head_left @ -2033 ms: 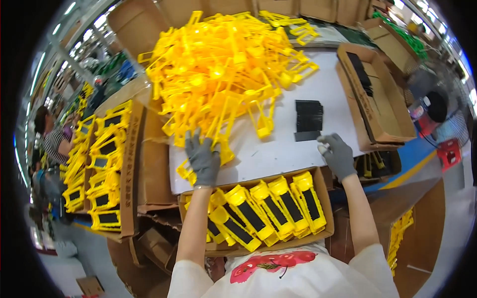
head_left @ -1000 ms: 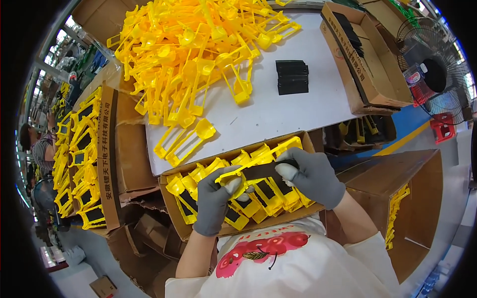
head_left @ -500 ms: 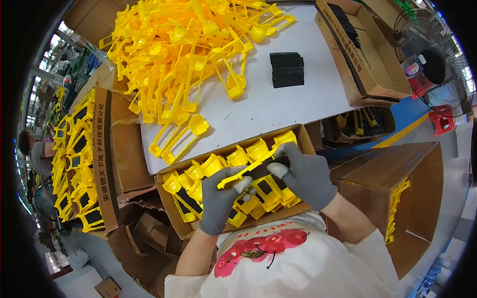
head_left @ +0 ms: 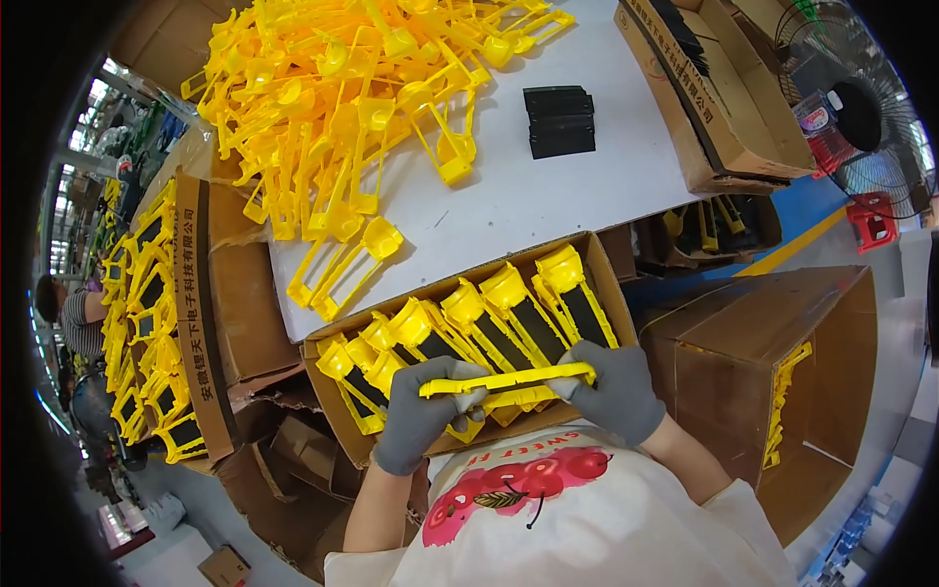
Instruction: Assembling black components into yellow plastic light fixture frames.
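Both my hands wear grey gloves and hold one yellow plastic frame edge-on between them. My left hand is closed on its left end, and my right hand grips its right end. Just beneath is an open cardboard box in front of me. Rows of yellow frames with black panels lean inside it, their rounded ends toward the table. My hands and the held frame hide part of the box's near side.
A large heap of yellow frames covers the white table's left part. A small stack of black panels lies to its right. Cardboard boxes stand at the back right, left and right. A fan is at far right.
The held frame has turned from a slant to nearly level and edge-on. My right hand has come down toward me, uncovering more frames in the box.
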`<act>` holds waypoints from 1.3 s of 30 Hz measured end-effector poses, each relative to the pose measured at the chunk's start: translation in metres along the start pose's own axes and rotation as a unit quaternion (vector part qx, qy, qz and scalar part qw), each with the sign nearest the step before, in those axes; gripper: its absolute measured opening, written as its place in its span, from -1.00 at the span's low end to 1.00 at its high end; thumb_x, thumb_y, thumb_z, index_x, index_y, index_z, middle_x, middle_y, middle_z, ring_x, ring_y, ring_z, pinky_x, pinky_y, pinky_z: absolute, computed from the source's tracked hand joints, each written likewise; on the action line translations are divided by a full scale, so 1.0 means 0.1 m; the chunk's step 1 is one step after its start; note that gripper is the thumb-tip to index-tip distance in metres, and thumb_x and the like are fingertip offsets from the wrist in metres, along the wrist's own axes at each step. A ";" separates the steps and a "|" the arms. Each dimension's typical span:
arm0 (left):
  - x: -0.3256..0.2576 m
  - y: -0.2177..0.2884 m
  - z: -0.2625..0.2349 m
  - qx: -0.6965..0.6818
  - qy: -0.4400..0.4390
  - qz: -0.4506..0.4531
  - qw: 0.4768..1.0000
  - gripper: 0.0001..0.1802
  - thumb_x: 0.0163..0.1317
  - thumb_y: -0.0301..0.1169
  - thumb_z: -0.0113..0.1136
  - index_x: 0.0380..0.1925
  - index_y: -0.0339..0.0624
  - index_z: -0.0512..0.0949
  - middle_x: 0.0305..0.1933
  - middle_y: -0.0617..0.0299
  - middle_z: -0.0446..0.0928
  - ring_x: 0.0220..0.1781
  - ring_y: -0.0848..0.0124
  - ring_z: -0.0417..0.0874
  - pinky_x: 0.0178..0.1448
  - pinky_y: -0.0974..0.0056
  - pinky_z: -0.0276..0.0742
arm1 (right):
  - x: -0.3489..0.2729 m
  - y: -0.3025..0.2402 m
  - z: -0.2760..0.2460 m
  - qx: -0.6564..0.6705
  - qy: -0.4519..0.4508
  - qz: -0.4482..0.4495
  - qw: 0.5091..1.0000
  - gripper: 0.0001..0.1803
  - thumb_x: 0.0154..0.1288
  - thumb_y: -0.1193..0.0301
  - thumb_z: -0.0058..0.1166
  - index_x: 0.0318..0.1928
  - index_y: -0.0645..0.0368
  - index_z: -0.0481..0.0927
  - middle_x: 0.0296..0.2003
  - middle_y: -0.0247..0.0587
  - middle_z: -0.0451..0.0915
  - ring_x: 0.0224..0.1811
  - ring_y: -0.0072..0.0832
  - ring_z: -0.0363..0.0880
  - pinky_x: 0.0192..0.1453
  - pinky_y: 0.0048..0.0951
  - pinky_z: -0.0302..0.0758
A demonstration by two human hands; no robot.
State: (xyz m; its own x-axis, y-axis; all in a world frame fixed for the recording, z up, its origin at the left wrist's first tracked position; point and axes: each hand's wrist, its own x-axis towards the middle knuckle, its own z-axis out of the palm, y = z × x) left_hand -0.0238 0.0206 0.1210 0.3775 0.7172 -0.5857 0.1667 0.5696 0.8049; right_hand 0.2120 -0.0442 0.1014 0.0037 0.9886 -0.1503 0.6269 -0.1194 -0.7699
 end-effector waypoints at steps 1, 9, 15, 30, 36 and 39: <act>0.02 0.02 0.00 0.028 0.005 -0.012 1.000 -0.77 0.16 -0.57 0.30 -0.16 -0.31 0.60 -0.41 0.24 0.61 -0.49 0.55 0.64 -0.50 0.55 0.47 | -0.02 -0.01 0.02 0.002 0.010 -0.011 1.000 -0.66 0.15 0.08 0.30 -0.34 0.10 0.63 -0.57 -0.17 0.62 -0.57 -0.28 0.62 -0.47 -0.35 0.50; 0.47 0.16 -0.03 0.441 0.098 0.236 0.860 -0.33 -0.06 -0.30 0.47 0.09 -0.14 0.42 -0.02 0.02 0.53 0.00 0.05 0.61 0.00 0.09 0.55 | -0.06 0.02 -0.06 -0.093 -0.032 -0.040 0.994 -0.51 0.12 -0.13 0.22 -0.41 0.06 0.63 -0.67 -0.22 0.57 -0.66 -0.33 0.58 -0.54 -0.36 0.45; 0.83 0.53 -0.53 0.610 0.213 0.321 0.692 -0.50 -0.08 -0.55 0.32 -0.04 -0.02 0.53 -0.05 0.17 0.55 -0.02 0.09 0.56 0.00 0.16 0.53 | 0.60 0.21 -0.38 -0.122 0.094 -0.047 0.987 -0.72 0.18 0.10 0.23 -0.39 0.04 0.67 -0.64 -0.19 0.55 -0.60 -0.32 0.59 -0.48 -0.36 0.47; 0.95 0.99 -0.92 0.741 0.168 0.276 0.588 -0.70 -0.07 -0.63 0.16 -0.26 -0.13 0.47 -0.25 0.04 0.46 -0.25 0.00 0.55 -0.25 0.01 0.50 | 2.22 1.01 -0.83 -0.210 0.153 -0.071 0.963 -0.62 0.06 0.24 0.32 -0.09 0.00 0.61 -0.17 -0.23 0.57 -0.07 -0.28 0.57 0.03 -0.30 0.50; 0.42 1.12 -0.85 0.544 0.244 0.290 0.749 -0.82 0.03 -0.57 0.32 -0.36 -0.23 0.53 -0.33 0.08 0.64 -0.34 0.18 0.69 -0.28 0.28 0.56 | 2.17 0.96 -0.79 -0.282 0.150 -0.069 0.945 -0.66 0.04 0.21 0.33 -0.15 0.03 0.66 -0.19 -0.22 0.60 -0.15 -0.30 0.59 -0.02 -0.32 0.52; 0.39 0.77 -0.84 0.180 0.225 0.259 0.922 -0.69 0.11 -0.64 0.21 -0.09 -0.27 0.62 -0.28 0.28 0.64 -0.25 0.55 0.60 -0.18 0.41 0.56 | 2.15 1.01 -0.69 -0.297 0.159 -0.092 0.937 -0.68 0.03 0.20 0.32 -0.16 -0.08 0.67 -0.20 -0.31 0.61 -0.10 -0.34 0.57 0.03 -0.30 0.49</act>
State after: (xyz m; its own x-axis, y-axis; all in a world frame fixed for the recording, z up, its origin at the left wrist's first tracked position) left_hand -0.0730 0.1257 0.1523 0.0892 0.9956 -0.0294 0.3918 -0.0079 0.9200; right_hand 0.3296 0.1628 0.0343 0.0261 0.9762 0.2153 0.9625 0.0336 -0.2691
